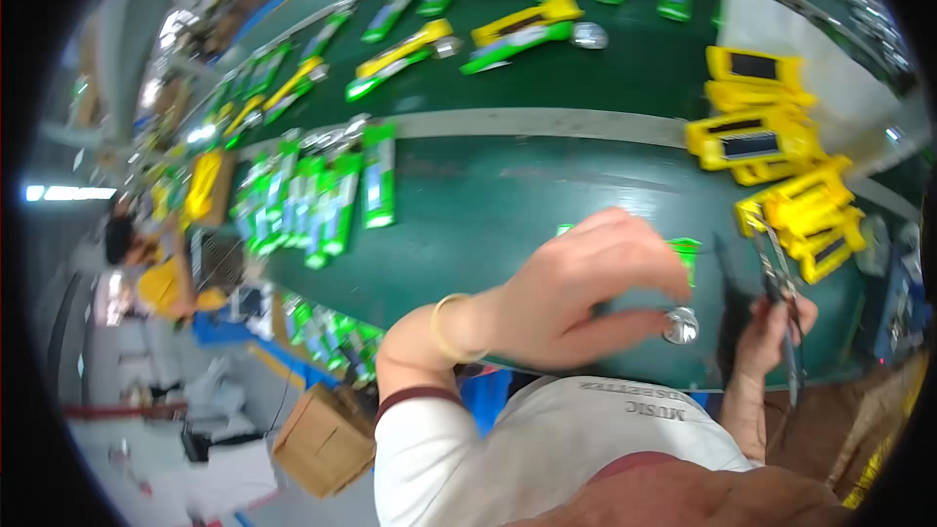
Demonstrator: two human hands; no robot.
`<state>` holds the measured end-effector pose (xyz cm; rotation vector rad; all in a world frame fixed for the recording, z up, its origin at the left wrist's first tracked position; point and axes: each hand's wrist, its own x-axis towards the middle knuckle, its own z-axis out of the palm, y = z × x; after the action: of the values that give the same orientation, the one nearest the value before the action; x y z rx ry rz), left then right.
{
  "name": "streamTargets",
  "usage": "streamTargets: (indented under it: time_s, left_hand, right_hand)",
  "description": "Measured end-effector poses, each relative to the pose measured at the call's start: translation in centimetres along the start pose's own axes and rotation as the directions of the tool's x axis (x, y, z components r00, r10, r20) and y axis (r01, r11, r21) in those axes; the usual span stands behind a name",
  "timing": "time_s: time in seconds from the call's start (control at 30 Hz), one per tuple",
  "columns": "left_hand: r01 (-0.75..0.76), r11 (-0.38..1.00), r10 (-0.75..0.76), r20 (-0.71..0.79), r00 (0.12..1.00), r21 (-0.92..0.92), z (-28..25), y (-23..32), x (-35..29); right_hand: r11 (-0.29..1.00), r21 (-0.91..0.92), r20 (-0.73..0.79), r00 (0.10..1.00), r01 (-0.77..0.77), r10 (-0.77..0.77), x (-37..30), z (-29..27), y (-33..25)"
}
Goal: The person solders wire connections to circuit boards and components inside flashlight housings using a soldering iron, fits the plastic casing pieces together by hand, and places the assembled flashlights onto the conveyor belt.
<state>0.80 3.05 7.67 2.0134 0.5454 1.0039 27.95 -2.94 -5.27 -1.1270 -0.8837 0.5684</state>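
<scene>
My left hand (595, 288), smeared by motion, is over the green bench with fingers curved and a gap between thumb and forefinger. A shiny silver round piece (681, 325) lies at its thumb tip; whether they touch is unclear. A bright green piece (687, 256) shows beyond the fingers, mostly hidden by the hand. On the right, my right hand (776, 327) is closed around a slim two-pronged metal tool (775, 268) with dark handles. The tool's tips reach the near edge of a pile of yellow plastic frames (810, 210) with dark panels.
Several green packs (379, 176) lie in a cluster at the left of the bench (508, 195). Beyond a pale divider (547, 123), a green belt carries yellow and green pieces (522, 34). A cardboard box (324, 439) stands lower left. Another person (166, 278) in yellow sits far left.
</scene>
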Motion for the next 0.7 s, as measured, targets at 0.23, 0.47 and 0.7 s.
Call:
streamTargets:
  time_s: [0.23,0.47,0.7]
  left_hand:
    - [-0.242,0.572,0.067,-0.249,0.966,-0.784,1.4,5.6,1.0]
    - [-0.393,0.330,0.233,-0.329,0.915,-0.858,0.4,3.8,-0.1]
    - [-0.206,0.304,0.038,-0.205,0.978,-0.930,-0.5,4.7,-1.1]
  right_hand:
    - [0.993,0.110,-0.018,0.999,-0.034,0.036,0.2,0.0,-0.5]
    - [0.982,0.165,-0.072,0.991,-0.096,0.109,0.4,-0.3,-0.4]
    - [0.988,0.137,-0.050,0.996,-0.068,0.075,0.2,0.4,-0.4]
